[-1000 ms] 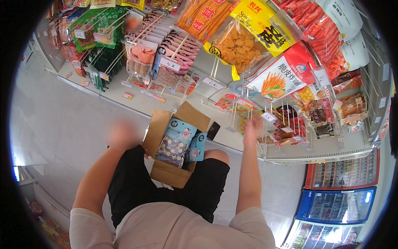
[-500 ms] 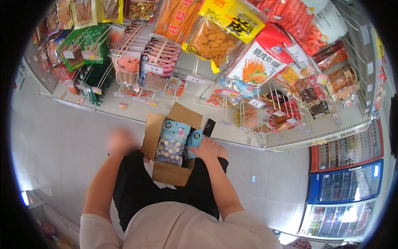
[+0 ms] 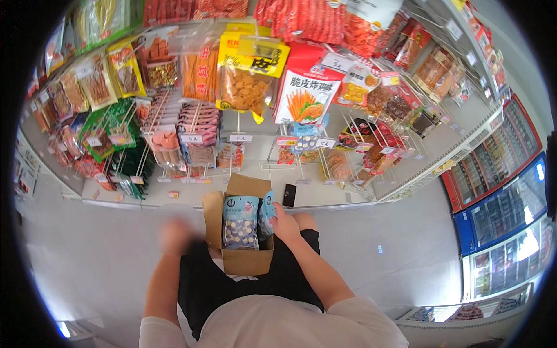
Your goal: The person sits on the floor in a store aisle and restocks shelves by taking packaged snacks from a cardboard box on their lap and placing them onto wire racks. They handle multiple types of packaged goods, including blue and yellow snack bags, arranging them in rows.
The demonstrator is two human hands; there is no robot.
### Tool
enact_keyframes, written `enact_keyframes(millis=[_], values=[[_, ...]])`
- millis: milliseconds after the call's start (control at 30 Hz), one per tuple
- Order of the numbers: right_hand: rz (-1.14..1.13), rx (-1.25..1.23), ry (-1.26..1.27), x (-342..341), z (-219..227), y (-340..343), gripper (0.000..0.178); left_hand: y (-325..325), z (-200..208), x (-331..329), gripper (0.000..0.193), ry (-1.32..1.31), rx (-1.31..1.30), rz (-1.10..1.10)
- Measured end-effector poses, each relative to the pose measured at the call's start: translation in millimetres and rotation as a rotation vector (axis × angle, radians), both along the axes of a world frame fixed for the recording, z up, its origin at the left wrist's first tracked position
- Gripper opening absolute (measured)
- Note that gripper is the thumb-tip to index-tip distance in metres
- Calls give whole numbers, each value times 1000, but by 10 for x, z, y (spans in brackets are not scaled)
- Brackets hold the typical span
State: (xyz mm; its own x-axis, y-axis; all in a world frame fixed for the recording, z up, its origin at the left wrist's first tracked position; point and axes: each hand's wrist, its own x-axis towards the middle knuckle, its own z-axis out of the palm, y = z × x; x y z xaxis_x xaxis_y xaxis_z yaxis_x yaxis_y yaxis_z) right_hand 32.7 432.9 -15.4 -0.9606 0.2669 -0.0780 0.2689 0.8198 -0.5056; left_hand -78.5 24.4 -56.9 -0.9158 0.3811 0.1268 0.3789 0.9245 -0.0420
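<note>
An opened cardboard box [image 3: 246, 265] rests on my lap with its flaps folded outward. Inside stands a blue-topped candy pouch [image 3: 241, 223] whose clear front shows white and purple round pieces. My right hand [image 3: 284, 225] grips a second blue candy pouch [image 3: 267, 213] at the box's right side, fingers closed over its edge. To the left of the box, above my knee, is my left hand [image 3: 178, 236]. It is blurred, so its fingers cannot be made out.
A display shelf [image 3: 325, 200] with hooks of hanging snack bags spans the front. A black phone [image 3: 289, 195] lies on its lower ledge just beyond the box. Snack pouches [image 3: 310, 95] hang above. Glass-door fridges [image 3: 493, 214] stand at the right.
The view has tilted up, showing more of the shelf. My right hand has raised the second pouch slightly, and it now stands more upright. My left hand stays beside the box.
</note>
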Motion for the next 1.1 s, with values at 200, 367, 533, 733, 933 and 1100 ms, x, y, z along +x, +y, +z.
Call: enact_keyframes(millis=[200,367,533,733,933,1100], values=[[-39,-305,387,430,202,143,43,524,902,-39,28,-57,-321,-446],[98,-325,468,467,648,241,41,1520,1092,-154,57,-204,454,-428],[211,-154,427,456,1376,607,43,2789,1645,-234,56,-671,965,-523],[37,-232,627,-59,1151,1313,45,3432,1678,-529,29,-828,971,-307],[-239,-865,825,-918,987,2164,49,4078,1534,-555,25,-865,1084,-102],[-221,-1002,767,-1044,1300,2380,39,4456,1488,-610,29,-870,1127,-63]])
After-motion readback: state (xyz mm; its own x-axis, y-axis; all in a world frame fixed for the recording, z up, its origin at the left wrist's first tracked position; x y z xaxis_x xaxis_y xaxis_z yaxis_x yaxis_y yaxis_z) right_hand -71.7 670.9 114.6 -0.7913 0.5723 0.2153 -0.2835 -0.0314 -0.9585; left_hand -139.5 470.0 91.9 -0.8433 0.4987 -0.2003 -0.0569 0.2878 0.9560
